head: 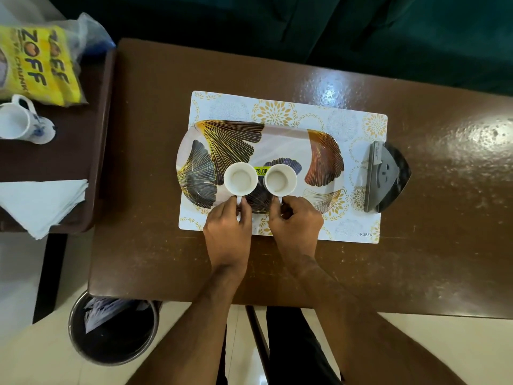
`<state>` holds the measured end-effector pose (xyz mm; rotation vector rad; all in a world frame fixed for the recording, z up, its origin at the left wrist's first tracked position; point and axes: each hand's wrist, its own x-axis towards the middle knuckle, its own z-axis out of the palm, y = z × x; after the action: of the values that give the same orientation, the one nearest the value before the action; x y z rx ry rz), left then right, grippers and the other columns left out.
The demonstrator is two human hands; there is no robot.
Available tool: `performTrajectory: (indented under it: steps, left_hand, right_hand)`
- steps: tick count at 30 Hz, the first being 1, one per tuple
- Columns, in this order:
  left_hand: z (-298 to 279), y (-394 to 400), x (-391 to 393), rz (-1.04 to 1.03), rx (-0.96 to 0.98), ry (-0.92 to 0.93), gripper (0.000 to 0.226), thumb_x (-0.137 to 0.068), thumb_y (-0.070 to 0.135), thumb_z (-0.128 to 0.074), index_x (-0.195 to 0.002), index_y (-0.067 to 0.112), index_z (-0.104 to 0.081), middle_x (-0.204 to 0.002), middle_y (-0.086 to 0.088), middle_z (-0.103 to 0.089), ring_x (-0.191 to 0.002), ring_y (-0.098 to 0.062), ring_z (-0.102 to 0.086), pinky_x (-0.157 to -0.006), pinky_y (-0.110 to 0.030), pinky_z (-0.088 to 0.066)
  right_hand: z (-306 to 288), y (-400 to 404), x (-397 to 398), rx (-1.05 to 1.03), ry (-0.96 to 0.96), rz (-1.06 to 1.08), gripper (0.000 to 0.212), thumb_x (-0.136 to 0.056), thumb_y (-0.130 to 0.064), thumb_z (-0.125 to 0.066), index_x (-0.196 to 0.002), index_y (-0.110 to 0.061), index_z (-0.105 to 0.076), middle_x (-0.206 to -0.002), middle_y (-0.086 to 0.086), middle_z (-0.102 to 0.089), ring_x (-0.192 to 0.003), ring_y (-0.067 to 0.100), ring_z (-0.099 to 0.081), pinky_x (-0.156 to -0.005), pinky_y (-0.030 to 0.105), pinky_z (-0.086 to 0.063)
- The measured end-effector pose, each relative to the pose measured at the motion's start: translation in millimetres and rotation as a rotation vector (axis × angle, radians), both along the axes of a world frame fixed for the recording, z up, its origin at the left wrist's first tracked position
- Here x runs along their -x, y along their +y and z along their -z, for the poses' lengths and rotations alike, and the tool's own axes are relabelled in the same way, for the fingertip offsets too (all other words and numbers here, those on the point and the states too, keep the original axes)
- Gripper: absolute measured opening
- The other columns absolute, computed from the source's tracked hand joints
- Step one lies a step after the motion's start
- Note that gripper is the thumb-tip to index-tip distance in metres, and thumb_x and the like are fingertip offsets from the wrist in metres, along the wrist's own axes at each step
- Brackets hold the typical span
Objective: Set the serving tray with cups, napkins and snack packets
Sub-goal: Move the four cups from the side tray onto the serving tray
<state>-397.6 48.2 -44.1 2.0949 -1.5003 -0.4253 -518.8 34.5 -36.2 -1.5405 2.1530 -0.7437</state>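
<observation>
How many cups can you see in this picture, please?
3: left cup and right cup side by side on the tray, and the third cup on the side table at left.

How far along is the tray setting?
Early on. Two white cups, left cup and right cup, stand on the tray. The left hand and right hand hold their handles. Napkins and snack packets wait on the side table.

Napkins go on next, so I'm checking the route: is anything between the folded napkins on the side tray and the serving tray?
Nothing visible blocks it. The napkins lie left of the serving tray, with bare table between. On the tray, both hands hold two cups.
</observation>
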Motion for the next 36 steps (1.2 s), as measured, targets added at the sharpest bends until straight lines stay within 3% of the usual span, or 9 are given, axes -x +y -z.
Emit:
performTrajectory:
  steps: [13, 23, 27, 31, 36]
  left_hand:
    - [-4, 2, -1, 0.002, -0.030, 0.035, 0.037, -0.101, 0.029, -0.052, -0.096, 0.001, -0.076, -0.084, -0.012, -0.077, -0.076, -0.025, -0.073, -0.068, -0.037, -0.061]
    - [-6, 1, 1, 0.000, -0.046, 0.075, 0.035, -0.101, 0.031, -0.054, -0.098, 0.003, -0.075, -0.087, -0.011, -0.077, -0.079, -0.024, -0.073, -0.071, -0.040, -0.062]
    - [-11, 3, 1, -0.059, -0.024, 0.098, 0.026, -0.097, 0.029, -0.066, -0.105, 0.006, -0.072, -0.094, -0.009, -0.075, -0.089, -0.024, -0.071, -0.080, -0.043, -0.060]
    - [-17, 7, -5, -0.145, -0.017, 0.132, 0.034, -0.096, 0.031, -0.066, -0.118, 0.006, -0.067, -0.113, -0.010, -0.071, -0.107, -0.025, -0.066, -0.090, -0.047, -0.058]
    - [-28, -6, -30, -0.195, 0.039, 0.163, 0.033, -0.098, 0.029, -0.062, -0.122, 0.007, -0.064, -0.119, -0.010, -0.068, -0.111, -0.023, -0.063, -0.089, -0.045, -0.058]
  right_hand:
    - [-3, 4, 0, -0.005, 0.006, -0.027, 0.016, -0.086, -0.017, -0.076, -0.074, -0.007, -0.072, -0.063, 0.005, -0.067, -0.055, 0.014, -0.054, -0.057, 0.022, -0.038]
    - [1, 3, 2, -0.006, 0.027, -0.010, 0.023, -0.086, -0.024, -0.074, -0.069, -0.009, -0.069, -0.059, 0.003, -0.063, -0.054, 0.013, -0.046, -0.055, 0.024, -0.031]
    - [-1, 7, 8, 0.005, 0.013, 0.026, 0.032, -0.088, -0.038, -0.073, -0.071, -0.012, -0.069, -0.061, -0.001, -0.061, -0.056, 0.016, -0.052, -0.055, 0.028, -0.038]
    - [-8, 6, 17, 0.068, 0.028, 0.047, 0.026, -0.088, -0.034, -0.070, -0.077, -0.010, -0.069, -0.064, 0.000, -0.059, -0.058, 0.018, -0.053, -0.055, 0.034, -0.043]
    - [-23, -21, 8, 0.196, 0.028, 0.023, 0.024, -0.091, -0.030, -0.067, -0.084, -0.007, -0.072, -0.069, 0.002, -0.063, -0.061, 0.017, -0.055, -0.056, 0.036, -0.046]
